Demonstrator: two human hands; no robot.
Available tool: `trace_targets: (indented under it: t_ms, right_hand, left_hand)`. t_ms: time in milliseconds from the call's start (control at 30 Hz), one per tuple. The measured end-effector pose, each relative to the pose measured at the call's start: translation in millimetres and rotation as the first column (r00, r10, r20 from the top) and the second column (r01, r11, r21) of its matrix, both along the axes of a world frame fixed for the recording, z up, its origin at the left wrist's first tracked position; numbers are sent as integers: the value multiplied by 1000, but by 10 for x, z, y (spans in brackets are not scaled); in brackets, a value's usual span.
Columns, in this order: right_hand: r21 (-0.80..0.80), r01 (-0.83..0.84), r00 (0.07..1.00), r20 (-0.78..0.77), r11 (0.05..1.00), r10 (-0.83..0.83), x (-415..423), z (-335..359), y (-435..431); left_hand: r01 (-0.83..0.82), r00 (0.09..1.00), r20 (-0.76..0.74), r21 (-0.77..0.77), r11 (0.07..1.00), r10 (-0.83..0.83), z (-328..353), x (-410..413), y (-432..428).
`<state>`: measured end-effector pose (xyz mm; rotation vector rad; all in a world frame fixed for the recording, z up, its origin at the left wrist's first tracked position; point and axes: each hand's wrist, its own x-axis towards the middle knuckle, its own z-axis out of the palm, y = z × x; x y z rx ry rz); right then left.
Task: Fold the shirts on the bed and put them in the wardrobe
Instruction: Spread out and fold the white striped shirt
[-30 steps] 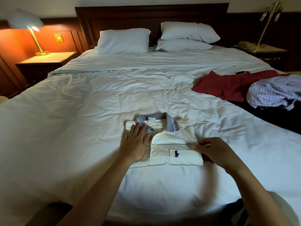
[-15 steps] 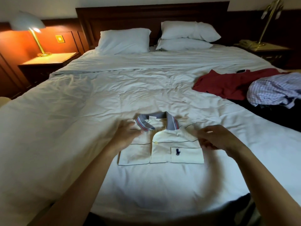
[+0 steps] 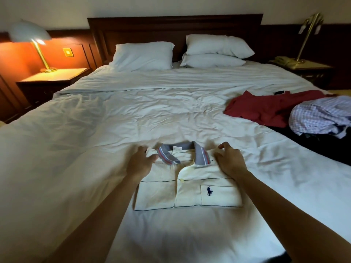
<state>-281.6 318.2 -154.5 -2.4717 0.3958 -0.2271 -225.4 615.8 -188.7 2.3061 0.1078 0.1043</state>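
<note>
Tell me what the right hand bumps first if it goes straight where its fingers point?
The right hand meets only white duvet beyond the polo shirt; farther on, probably the stacked pillows, though depth is unclear.

Double bed (image 3: pixel 133 120), white duvet, creased all over, top edge turned back.

- Head end: one pillow (image 3: pixel 142 56) on the left; two stacked pillows (image 3: pixel 216 52) on the right.
- Near edge, centre: cream polo shirt (image 3: pixel 190 194) folded into a rectangle, grey striped collar facing the headboard, pocket logo up.
- Right side: red shirt (image 3: pixel 266 109) spread loose and a checked shirt (image 3: pixel 319 116) crumpled, partly over it. Both lie on a dark cloth (image 3: pixel 322 149).
- Small dark flat object (image 3: pixel 279 92) at the red shirt's far edge.
</note>
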Motion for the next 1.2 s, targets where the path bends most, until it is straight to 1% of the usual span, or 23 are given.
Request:
trace_targets:
  t_ms: [33, 67, 100, 167, 200, 233, 267, 333, 367, 400, 433, 467, 533, 600, 633, 700, 767, 867, 967, 1033, 1100, 1133, 1200]
  right_hand:
    - [-62, -19, 1000, 1, 998, 19, -9, 4, 5]
    - [-99, -23, 999, 42, 995, 28, -23, 9, 7]
    - [-134, -17, 990, 133, 991, 35, -46, 25, 17]
    - [-262, 0, 953, 292, 965, 79, -53, -2, 33]
    - [-339, -23, 948, 291, 941, 128, -51, -26, 39]
    - [-402, -98, 958, 211, 911, 196, -49, -53, 51]
    - [-420, -215, 962, 67, 882, 266, -54, -100, 67]
    - [-312, -444, 892, -243, 840, 381, -111, -189, 107]
    - [-269, -492, 859, -307, 828, 410, -119, -224, 115]
    - [-260, -503, 850, -324, 824, 416, -124, -229, 122]
    - [-248, -502, 849, -325, 828, 417, -129, -212, 125]
    - [-221, -501, 849, -310, 836, 427, -113, -191, 125]
    - [-181, -534, 841, -210, 826, 498, -115, -97, 133]
    - [-254, -601, 793, -70, 758, 605, -116, -50, 135]
    - [-311, -626, 756, -17, 716, 654, -98, -41, 140]
    - [-420, -619, 702, 84, 664, 708, -39, -39, 185]
    - [-437, -577, 707, 157, 690, 690, 58, -8, 268]
    - [-351, -555, 756, 164, 754, 634, 188, 41, 454]
    - [-340, -550, 817, -30, 763, 575, 243, -51, 608]
    - [-323, -522, 848, -95, 790, 521, 223, -139, 665]
    - [-298, -504, 858, -63, 811, 510, 188, -159, 668]
    - [-255, -512, 853, -34, 820, 522, 162, -123, 664]
    - [-148, -536, 841, 0, 831, 542, 143, -123, 605]
  left_hand:
    - [-22, 998, 53, 30, 999, 20, -19, -7, -19]
    - [-40, 989, 144, 74, 996, 30, -20, -25, -40]
    - [-46, 967, 256, 143, 989, 8, -16, -35, -58]
    - [-24, 902, 421, 283, 959, -101, 51, -75, -102]
    - [20, 890, 422, 347, 938, -175, 83, -90, -123]
    - [98, 895, 367, 394, 914, -254, 90, -106, -152]
    - [181, 904, 275, 445, 877, -326, 93, -153, -202]
    - [325, 892, 72, 584, 744, -446, 20, -265, -299]
    - [355, 886, 3, 640, 682, -464, -16, -305, -322]
    - [370, 884, -36, 665, 649, -466, -48, -323, -331]
    - [378, 884, -49, 662, 648, -465, -65, -314, -323]
    - [393, 884, -56, 625, 675, -463, -69, -289, -306]
    - [431, 881, -43, 482, 763, -471, -49, -228, -267]
    - [431, 887, 20, 322, 843, -461, -30, -122, -223]
    - [430, 887, 53, 259, 865, -458, -40, -57, -192]
    - [453, 879, 62, 206, 867, -474, -57, 49, -133]
    - [483, 868, 10, 206, 851, -496, -79, 129, -97]
    - [484, 870, -26, 237, 843, -492, -104, 158, -116]
    - [456, 875, 15, 307, 835, -483, -145, 133, -127]
    - [436, 880, 32, 342, 832, -474, -172, 113, -111]
    - [423, 883, 26, 387, 819, -468, -185, 107, -91]
    - [420, 888, 4, 404, 813, -461, -176, 107, -87]
    - [432, 896, -92, 407, 805, -435, -129, 82, -76]
